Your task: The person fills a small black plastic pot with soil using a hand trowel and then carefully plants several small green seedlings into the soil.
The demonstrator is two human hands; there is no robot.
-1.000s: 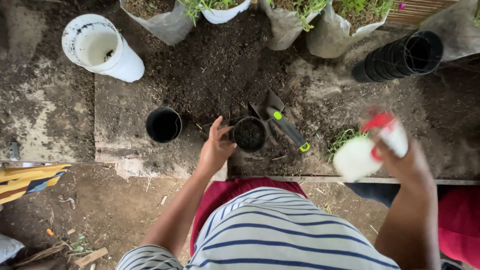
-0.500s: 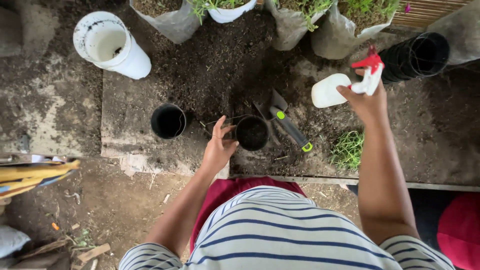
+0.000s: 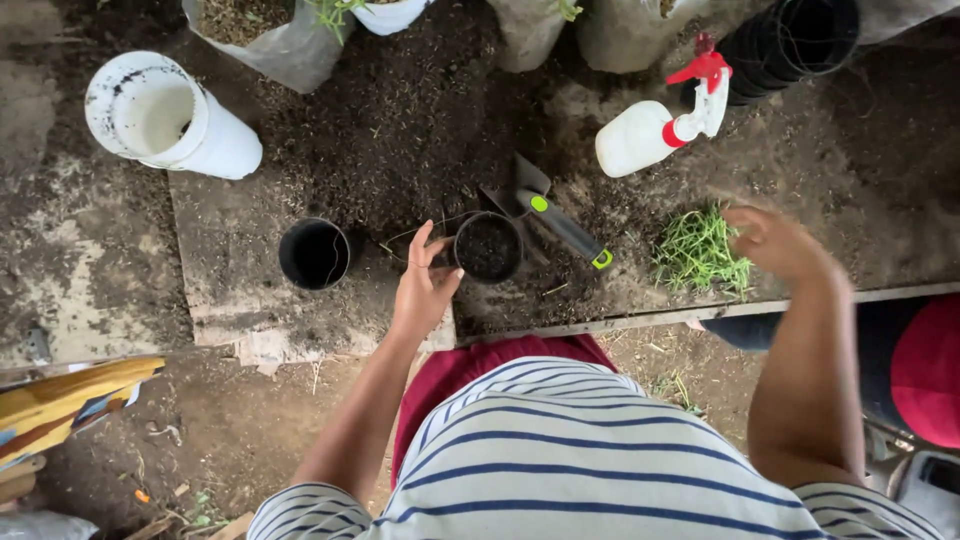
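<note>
My left hand [image 3: 424, 280] rests against the left side of a small black pot [image 3: 487, 246] filled with dark soil, fingers curled on its rim. My right hand [image 3: 775, 240] hovers empty, slightly blurred, just right of a clump of green seedlings [image 3: 700, 252]. A white spray bottle with a red trigger [image 3: 655, 118] lies on its side on the soil beyond the seedlings. A trowel with a grey and green handle [image 3: 560, 222] lies beside the filled pot. An empty black pot [image 3: 314, 253] stands to the left.
A white bucket [image 3: 165, 115] lies tipped at the upper left. A stack of black pots [image 3: 790, 45] lies at the upper right. Plastic bags with soil and plants [image 3: 270, 35] line the far edge. A board edge [image 3: 640, 320] runs near my lap.
My right hand set the spray bottle down on the soil and drew back toward the seedlings, now empty. My left hand stayed at the filled pot.
</note>
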